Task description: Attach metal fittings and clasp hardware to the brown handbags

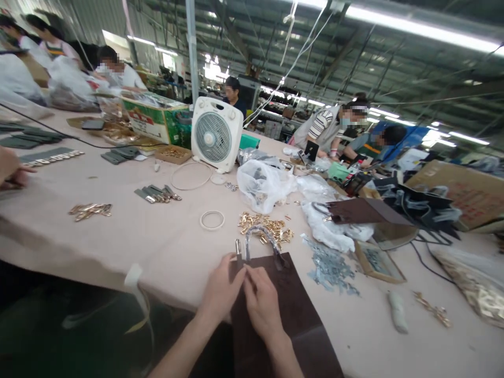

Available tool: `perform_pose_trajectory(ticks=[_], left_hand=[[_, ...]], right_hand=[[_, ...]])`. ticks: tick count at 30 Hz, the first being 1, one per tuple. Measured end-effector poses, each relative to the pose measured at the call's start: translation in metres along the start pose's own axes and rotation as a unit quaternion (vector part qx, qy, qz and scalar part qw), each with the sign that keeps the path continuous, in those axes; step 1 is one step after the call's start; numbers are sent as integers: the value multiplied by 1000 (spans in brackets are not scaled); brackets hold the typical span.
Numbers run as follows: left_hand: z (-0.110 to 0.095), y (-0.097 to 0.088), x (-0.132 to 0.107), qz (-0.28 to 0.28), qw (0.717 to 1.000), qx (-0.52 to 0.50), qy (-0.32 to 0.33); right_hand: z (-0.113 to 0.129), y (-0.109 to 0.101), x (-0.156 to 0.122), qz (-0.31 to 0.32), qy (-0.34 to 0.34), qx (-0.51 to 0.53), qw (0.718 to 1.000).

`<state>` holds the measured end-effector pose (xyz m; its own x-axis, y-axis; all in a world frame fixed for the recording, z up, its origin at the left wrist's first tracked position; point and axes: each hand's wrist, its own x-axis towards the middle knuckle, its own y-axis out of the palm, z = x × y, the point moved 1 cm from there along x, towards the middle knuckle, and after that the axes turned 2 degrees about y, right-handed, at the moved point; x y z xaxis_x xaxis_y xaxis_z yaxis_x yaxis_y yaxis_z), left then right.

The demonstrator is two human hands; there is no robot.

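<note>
A dark brown leather-like bag panel (303,320) lies at the table's front edge, its lower part running out of view. A clear-wrapped handle (262,231) arches from its top edge. Closed around the panel's upper left corner is my left hand (220,286), beside a narrow strap tab with a shiny metal fitting (238,247) that stands up there. My right hand (262,302) lies over the panel, thumb and fingers pinched at the base of that tab. Both hands' fingertips nearly meet; what exactly lies between them is hidden.
Gold metal fittings (271,231) are heaped behind the bag, with grey metal plates (333,265) to the right. A tape roll (211,220), a white fan (216,134) and plastic bags (262,184) stand farther back. Another person's hand (11,170) is at far left.
</note>
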<state>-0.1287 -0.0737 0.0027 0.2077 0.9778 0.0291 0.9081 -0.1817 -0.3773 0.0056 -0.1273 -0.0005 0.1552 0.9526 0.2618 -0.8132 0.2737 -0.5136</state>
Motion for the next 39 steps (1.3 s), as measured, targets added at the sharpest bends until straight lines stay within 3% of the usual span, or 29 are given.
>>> perform_pose_trajectory(ticks=[2, 4, 9, 11, 13, 17, 24, 32, 39], left_hand=[[-1, -2, -1, -10, 993, 113, 25], [0, -4, -3, -9, 978, 204, 51], [5, -12, -6, 9, 974, 220, 49], [5, -14, -6, 11, 975, 219, 40], [4, -14, -5, 9, 971, 237, 33], [-1, -12, -6, 11, 959, 282, 27], [-3, -11, -11, 19, 953, 298, 56], [-4, -9, -14, 19, 947, 312, 70], [-5, -11, -16, 19, 953, 296, 55]], right_hand=[[0, -11, 4, 22, 42, 95, 994], [-6, -28, 9, -2, 92, 179, 979], [-46, -86, 31, -210, 132, 205, 947], [-66, -106, 42, -258, 130, 205, 935], [-81, -121, 54, -256, 130, 192, 938], [-94, -132, 79, -190, 127, 115, 967], [-88, -110, 124, -107, 42, 27, 993], [-57, -47, 177, 56, -59, -109, 991], [-48, 6, 216, 121, -93, -137, 979]])
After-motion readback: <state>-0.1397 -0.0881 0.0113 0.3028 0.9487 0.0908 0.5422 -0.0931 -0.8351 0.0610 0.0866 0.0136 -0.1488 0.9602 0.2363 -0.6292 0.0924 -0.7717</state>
